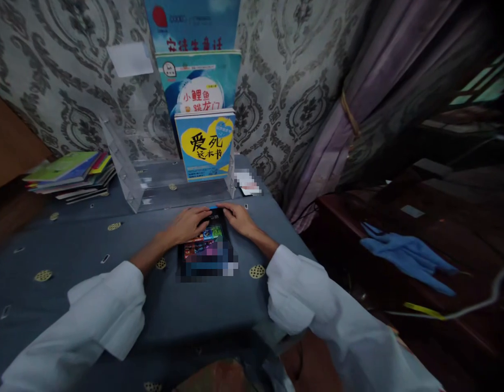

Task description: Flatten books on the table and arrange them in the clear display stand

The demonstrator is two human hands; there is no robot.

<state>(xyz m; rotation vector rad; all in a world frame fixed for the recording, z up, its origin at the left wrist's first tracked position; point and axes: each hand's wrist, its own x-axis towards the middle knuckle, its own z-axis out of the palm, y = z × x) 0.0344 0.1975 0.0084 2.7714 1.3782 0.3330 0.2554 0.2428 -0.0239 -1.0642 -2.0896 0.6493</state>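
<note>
A dark book (202,249) with a colourful picture cover lies on the grey-blue tablecloth, its near end blurred by pixel blocks. Across its upper left part my left hand (190,224) rests flat, fingers stretched toward the top edge. My right hand (238,219) lies at the upper right corner, its fingers extended along the far edge. Just beyond my fingertips stands a clear plastic rack (165,195). Standing in the rack are a blue book with a yellow heart (206,144), a teal picture book (165,87) and a taller blue book (194,24).
Stacked books (67,169) lie at the table's left. A small card (248,182), partly pixelated, is right of the rack. Patterned wallpaper (292,71) rises behind, with a tied purple curtain (333,136) at the right. Blue cloth (407,256) lies on a dark surface beyond the table's right edge.
</note>
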